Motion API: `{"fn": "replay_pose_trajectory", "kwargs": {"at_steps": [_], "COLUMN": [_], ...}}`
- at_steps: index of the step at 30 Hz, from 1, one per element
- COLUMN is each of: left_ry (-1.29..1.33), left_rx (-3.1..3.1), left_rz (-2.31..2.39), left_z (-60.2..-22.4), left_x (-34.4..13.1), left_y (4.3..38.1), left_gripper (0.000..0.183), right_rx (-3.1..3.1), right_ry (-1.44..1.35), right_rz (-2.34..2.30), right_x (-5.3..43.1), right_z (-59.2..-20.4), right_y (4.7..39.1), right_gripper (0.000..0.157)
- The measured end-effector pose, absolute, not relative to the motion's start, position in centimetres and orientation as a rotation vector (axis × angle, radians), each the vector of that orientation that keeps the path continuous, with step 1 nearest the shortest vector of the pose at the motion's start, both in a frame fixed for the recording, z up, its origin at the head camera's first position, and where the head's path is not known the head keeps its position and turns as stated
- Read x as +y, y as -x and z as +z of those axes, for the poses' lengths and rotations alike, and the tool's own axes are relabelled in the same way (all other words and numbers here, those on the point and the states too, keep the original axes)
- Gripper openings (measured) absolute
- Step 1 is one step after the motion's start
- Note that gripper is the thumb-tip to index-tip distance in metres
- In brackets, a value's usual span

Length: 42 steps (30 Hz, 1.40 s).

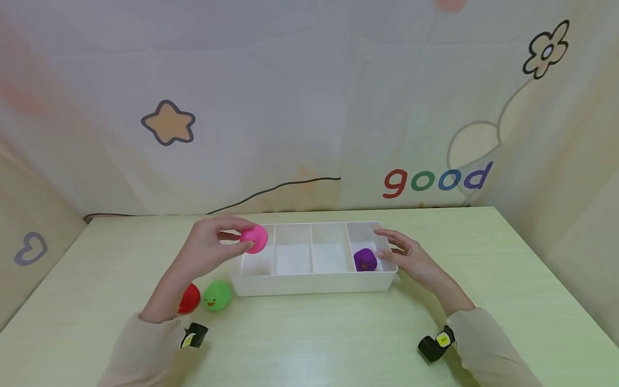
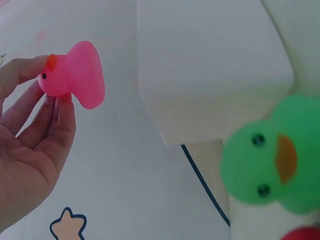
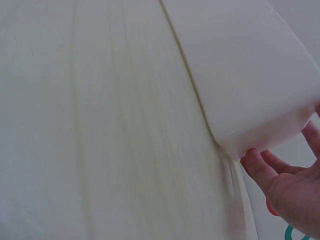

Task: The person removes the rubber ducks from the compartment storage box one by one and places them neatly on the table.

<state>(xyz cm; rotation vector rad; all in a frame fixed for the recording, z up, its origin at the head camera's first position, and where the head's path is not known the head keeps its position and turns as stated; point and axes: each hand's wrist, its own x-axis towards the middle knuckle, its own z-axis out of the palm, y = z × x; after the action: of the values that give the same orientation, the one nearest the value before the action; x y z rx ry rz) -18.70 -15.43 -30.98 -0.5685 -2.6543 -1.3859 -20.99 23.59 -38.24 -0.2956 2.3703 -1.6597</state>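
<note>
My left hand [image 1: 213, 244] pinches a pink rubber duck [image 1: 254, 238] between thumb and fingers, above the left end of a white divided box [image 1: 311, 285]. In the left wrist view the duck [image 2: 82, 75] lies sideways, clear of the palm. At the box's right end my right hand [image 1: 411, 258] holds the end wall, its fingertips reaching over the rim. The right wrist view shows fingers [image 3: 260, 170] against the box's lower corner. A purple rubber duck [image 1: 365, 260] sits in the rightmost compartment, close to the right thumb.
A green rubber duck [image 1: 217, 295] stands on the table [image 1: 309, 344] left of the box. Next to it is a red one [image 1: 190, 299], partly hidden by the left forearm. A printed curtain [image 1: 290, 107] hangs behind the table.
</note>
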Motion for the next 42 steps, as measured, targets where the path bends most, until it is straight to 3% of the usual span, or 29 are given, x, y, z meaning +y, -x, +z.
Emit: {"fn": "replay_pose_trajectory", "kwargs": {"at_steps": [42], "left_ry": [0.188], "left_rx": [-2.837], "left_rz": [-1.317], "left_z": [-33.0], "left_x": [-27.7], "left_y": [13.8], "left_gripper": [0.043], "right_rx": [2.384], "right_ry": [0.32], "right_rz": [-1.651], "right_x": [23.6], "right_z": [-38.4], "right_y": [21.1], "right_gripper": [0.054]}}
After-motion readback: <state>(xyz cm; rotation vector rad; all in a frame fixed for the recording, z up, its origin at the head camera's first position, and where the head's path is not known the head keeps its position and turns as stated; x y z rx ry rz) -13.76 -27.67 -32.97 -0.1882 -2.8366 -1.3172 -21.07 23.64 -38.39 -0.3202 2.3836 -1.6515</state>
